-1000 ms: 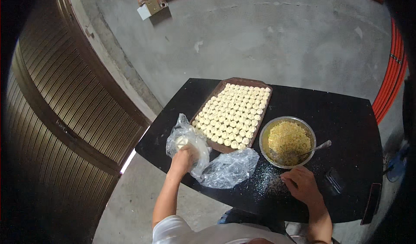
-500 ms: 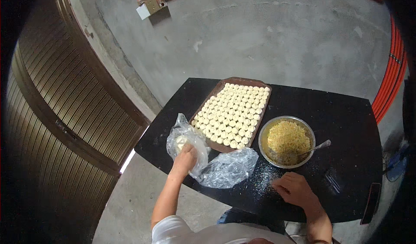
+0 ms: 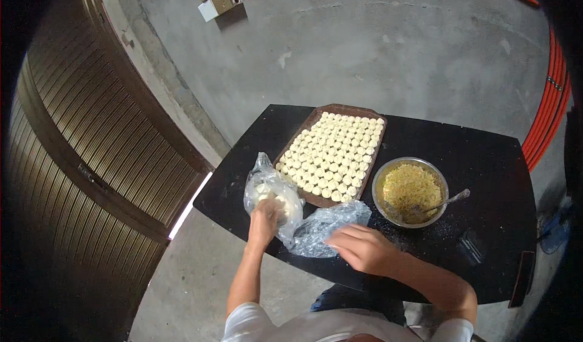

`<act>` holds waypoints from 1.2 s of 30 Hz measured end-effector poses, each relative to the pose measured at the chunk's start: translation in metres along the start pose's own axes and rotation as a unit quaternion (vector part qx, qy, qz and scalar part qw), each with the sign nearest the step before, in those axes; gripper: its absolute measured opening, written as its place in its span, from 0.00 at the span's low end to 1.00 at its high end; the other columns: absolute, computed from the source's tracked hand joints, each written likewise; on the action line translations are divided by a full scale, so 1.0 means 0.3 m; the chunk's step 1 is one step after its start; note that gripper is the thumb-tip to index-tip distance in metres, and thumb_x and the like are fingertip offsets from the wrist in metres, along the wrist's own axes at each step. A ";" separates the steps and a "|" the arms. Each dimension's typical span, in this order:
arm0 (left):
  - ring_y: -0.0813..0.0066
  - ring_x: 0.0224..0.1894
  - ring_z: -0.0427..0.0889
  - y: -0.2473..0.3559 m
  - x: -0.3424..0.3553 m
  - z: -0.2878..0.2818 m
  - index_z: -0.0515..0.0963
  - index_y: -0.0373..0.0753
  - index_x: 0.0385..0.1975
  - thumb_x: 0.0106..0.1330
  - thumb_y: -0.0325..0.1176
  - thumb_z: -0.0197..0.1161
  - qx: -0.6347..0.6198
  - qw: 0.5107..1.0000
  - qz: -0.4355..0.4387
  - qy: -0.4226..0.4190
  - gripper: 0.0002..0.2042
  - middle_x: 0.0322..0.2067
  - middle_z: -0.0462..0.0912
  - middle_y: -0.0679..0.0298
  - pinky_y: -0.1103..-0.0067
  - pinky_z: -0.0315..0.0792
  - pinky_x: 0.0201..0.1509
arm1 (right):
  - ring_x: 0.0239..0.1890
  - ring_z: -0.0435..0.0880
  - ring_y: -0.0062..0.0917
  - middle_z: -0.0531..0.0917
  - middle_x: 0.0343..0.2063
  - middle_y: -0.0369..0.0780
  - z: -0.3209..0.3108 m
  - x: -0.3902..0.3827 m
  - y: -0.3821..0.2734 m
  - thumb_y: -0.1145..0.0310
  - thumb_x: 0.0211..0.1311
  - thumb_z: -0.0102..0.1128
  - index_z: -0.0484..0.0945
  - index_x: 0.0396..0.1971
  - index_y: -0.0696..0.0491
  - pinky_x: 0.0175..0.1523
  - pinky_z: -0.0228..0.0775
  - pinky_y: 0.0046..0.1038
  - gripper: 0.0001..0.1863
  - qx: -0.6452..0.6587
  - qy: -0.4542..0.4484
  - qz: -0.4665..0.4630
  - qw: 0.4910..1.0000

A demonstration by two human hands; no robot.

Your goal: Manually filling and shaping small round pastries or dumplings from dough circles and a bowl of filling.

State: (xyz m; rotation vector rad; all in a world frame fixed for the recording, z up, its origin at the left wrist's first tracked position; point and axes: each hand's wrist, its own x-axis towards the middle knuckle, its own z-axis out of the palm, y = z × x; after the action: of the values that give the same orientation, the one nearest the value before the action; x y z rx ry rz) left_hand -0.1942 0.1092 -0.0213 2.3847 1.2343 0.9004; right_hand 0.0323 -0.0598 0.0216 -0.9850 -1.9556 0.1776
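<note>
My left hand [image 3: 265,219] reaches into a crumpled clear plastic bag [image 3: 291,219] with pale round pieces inside; its fingers are curled, and what they grip is unclear. My right hand [image 3: 364,251] hovers over or touches a crumpled plastic sheet [image 3: 322,223], its fingertips smeared by motion. Behind both, a brown tray [image 3: 381,135] carries several rows of small pale, round dough-like pieces [image 3: 331,151]. To its right, a steel bowl [image 3: 443,184] holds a yellow crumbly mixture [image 3: 408,184] and a metal spoon [image 3: 455,199].
The black table [image 3: 473,154] bears white specks and a small clear plastic item [image 3: 470,248]. A dark flat object [image 3: 522,278] lies at the right edge. A brown ribbed shutter [image 3: 103,160] stands left, a concrete wall [image 3: 364,44] behind, orange conduits [image 3: 543,117] at right.
My right hand has moved left from the speckled area beside the bowl to the plastic sheet. My left hand stays in the bag. The view has shifted slightly.
</note>
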 end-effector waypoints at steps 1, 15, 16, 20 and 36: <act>0.58 0.40 0.80 -0.007 -0.007 0.008 0.76 0.32 0.35 0.51 0.22 0.62 0.000 1.000 0.002 0.000 0.10 0.38 0.78 0.52 0.74 0.73 0.43 | 0.37 0.78 0.36 0.79 0.33 0.43 0.042 0.074 -0.008 0.78 0.54 0.53 0.75 0.38 0.57 0.43 0.70 0.32 0.11 0.032 -0.006 0.025 0.999; 0.68 0.41 0.80 -0.008 -0.093 0.056 0.70 0.31 0.44 0.54 0.22 0.62 -0.117 0.987 -0.098 0.043 0.17 0.39 0.79 0.53 0.77 0.73 0.44 | 0.39 0.77 0.33 0.78 0.31 0.41 0.388 0.232 0.293 0.74 0.46 0.56 0.75 0.30 0.55 0.47 0.64 0.32 0.08 -0.163 -0.025 0.103 0.981; 0.68 0.38 0.81 -0.014 -0.093 0.062 0.70 0.31 0.45 0.54 0.23 0.62 -0.125 0.986 -0.096 0.061 0.17 0.37 0.79 0.52 0.77 0.73 0.41 | 0.40 0.76 0.32 0.78 0.31 0.40 0.392 0.240 0.282 0.72 0.46 0.58 0.75 0.30 0.54 0.47 0.64 0.31 0.09 -0.162 -0.018 0.076 0.984; 0.68 0.33 0.80 -0.022 -0.085 0.083 0.70 0.31 0.45 0.54 0.23 0.63 -0.152 0.979 -0.098 0.089 0.18 0.33 0.79 0.53 0.76 0.74 0.37 | 0.42 0.74 0.29 0.77 0.31 0.38 0.425 0.254 0.289 0.68 0.45 0.62 0.76 0.30 0.53 0.47 0.64 0.29 0.11 -0.148 -0.004 0.090 0.985; 0.67 0.36 0.80 -0.030 -0.104 0.105 0.70 0.31 0.46 0.51 0.22 0.64 -0.096 0.987 -0.089 0.093 0.21 0.38 0.78 0.54 0.76 0.74 0.40 | 0.33 0.76 0.35 0.79 0.25 0.40 0.444 0.249 0.340 0.70 0.50 0.55 0.77 0.20 0.54 0.43 0.67 0.34 0.05 -0.103 0.013 0.096 0.990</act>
State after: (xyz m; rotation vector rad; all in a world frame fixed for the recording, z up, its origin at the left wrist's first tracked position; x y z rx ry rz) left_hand -0.1926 0.0896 -0.0620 2.0440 1.3354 1.1479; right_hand -0.0334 0.0939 -0.0542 -1.3069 -1.8813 0.0708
